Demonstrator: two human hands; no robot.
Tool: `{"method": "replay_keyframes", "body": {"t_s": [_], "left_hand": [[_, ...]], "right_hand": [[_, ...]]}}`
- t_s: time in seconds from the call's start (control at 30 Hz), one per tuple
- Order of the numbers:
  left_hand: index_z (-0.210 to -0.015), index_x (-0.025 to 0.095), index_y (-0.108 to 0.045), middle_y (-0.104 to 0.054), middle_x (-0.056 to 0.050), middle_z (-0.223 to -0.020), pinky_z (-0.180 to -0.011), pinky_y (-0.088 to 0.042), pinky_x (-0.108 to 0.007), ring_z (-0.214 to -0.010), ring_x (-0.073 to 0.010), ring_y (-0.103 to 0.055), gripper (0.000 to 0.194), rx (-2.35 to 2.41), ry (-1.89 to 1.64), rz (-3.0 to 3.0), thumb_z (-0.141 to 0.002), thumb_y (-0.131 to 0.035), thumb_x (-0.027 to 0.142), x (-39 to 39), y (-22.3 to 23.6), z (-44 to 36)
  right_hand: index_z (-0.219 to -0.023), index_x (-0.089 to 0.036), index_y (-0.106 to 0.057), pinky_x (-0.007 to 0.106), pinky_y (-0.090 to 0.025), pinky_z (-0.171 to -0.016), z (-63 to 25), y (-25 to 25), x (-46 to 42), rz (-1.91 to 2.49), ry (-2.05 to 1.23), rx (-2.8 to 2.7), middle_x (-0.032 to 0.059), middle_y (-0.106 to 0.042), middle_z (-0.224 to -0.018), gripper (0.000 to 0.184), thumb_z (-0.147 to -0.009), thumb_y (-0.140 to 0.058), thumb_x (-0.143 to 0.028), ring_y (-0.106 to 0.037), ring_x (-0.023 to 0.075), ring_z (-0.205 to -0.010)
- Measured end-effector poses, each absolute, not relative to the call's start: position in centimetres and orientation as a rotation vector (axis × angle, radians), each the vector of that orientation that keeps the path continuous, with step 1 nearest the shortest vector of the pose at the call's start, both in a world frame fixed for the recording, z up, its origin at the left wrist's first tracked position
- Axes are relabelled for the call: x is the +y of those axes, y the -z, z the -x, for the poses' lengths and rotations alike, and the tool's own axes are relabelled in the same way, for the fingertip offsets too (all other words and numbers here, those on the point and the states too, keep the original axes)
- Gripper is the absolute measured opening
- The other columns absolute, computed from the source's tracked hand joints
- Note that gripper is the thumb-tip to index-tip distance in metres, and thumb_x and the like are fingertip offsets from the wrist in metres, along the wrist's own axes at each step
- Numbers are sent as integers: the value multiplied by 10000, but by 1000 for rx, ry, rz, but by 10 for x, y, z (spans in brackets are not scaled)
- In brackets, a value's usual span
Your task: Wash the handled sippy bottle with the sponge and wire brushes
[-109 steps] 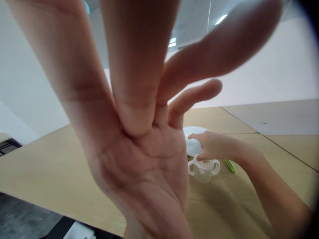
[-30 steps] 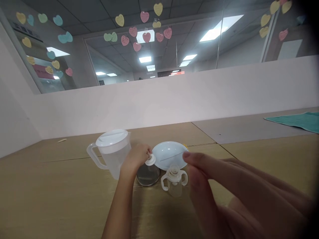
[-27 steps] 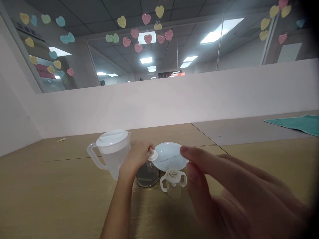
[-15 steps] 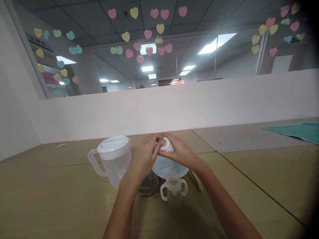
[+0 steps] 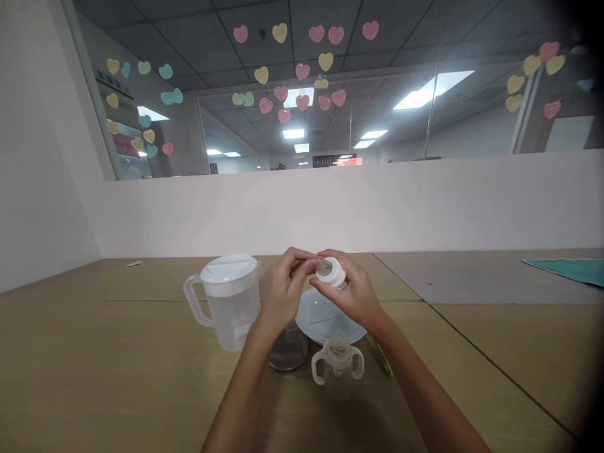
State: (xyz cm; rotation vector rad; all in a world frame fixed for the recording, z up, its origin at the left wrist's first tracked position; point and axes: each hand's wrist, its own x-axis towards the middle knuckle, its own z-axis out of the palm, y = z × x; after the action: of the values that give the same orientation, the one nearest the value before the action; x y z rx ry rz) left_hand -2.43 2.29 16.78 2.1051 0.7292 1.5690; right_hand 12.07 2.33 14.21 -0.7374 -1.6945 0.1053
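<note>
Above a pale blue plate (image 5: 309,319), my right hand (image 5: 359,294) holds a white baby bottle collar (image 5: 336,273) by its rim. A clear nipple (image 5: 324,267) sits in the collar, facing left. My left hand (image 5: 283,286) is closed with thumb and forefinger at the nipple's tip. Below my hands, a clear baby bottle (image 5: 338,371) with two white handles stands upright, its threaded neck uncovered. A round, dark-based clear container (image 5: 289,353) is partly hidden by my left forearm.
Left of my hands stands a clear pitcher (image 5: 231,305) with a white lid and handle. A slim green item (image 5: 381,358) lies beside the plate, near my right forearm. At the far right is a teal cloth (image 5: 570,269). A wall (image 5: 302,214) borders the table's back.
My left fingers have drawn back slightly from over the collar to the nipple's tip, so more of the collar and nipple shows. The whole view has shifted, with things appearing further right.
</note>
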Motion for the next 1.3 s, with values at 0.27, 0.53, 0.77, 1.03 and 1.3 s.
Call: {"method": "replay_keyframes", "body": {"t_s": [0.27,0.53,0.77,1.03,1.3], "left_hand": [[-1043,221,-572,-661,-48,-1016,-804,-461,-266,-925,-153,-614,277,1084,-1288,-2848,-918,-334,285,18,-151,22],[-973,181,-568,-656,-51,-955,-767,-490,-247,-863,-131,-614,291,1105,-1617,-1985,-888,-398,401,25,-84,30],[-805,174,-620,-641,-30,-816,-737,-430,-229,-790,-126,-574,325,1122,-1611,-2075,-901,-370,360,28,-13,28],[-695,170,-545,-563,-7,-711,-671,-352,-215,-707,-114,-501,337,1160,-1522,-2239,-920,-334,306,33,10,23],[-533,170,-431,-458,12,-537,-655,-299,-263,-611,-129,-425,375,1432,-1641,-2343,-876,-429,319,49,2,38]], "right_hand": [[-1061,-197,-511,387,-398,-892,-143,-125,34,940,163,-1841,98,-591,-1061,283,-822,-544,-347,-530,235,-1009],[-1190,-195,-431,313,-443,-825,-142,-80,14,1047,-316,-1657,61,-586,-1067,398,-883,-439,-448,-559,185,-956],[-1055,-200,-509,364,-404,-854,-134,-16,16,1035,31,-1674,67,-548,-996,320,-871,-452,-455,-500,216,-958],[-1049,-202,-505,429,-363,-910,-139,9,15,1009,233,-1730,65,-581,-982,218,-884,-435,-327,-496,229,-968],[-1086,-189,-452,418,-408,-874,-136,13,11,1014,224,-1679,87,-549,-986,294,-850,-477,-363,-494,241,-983]]}}
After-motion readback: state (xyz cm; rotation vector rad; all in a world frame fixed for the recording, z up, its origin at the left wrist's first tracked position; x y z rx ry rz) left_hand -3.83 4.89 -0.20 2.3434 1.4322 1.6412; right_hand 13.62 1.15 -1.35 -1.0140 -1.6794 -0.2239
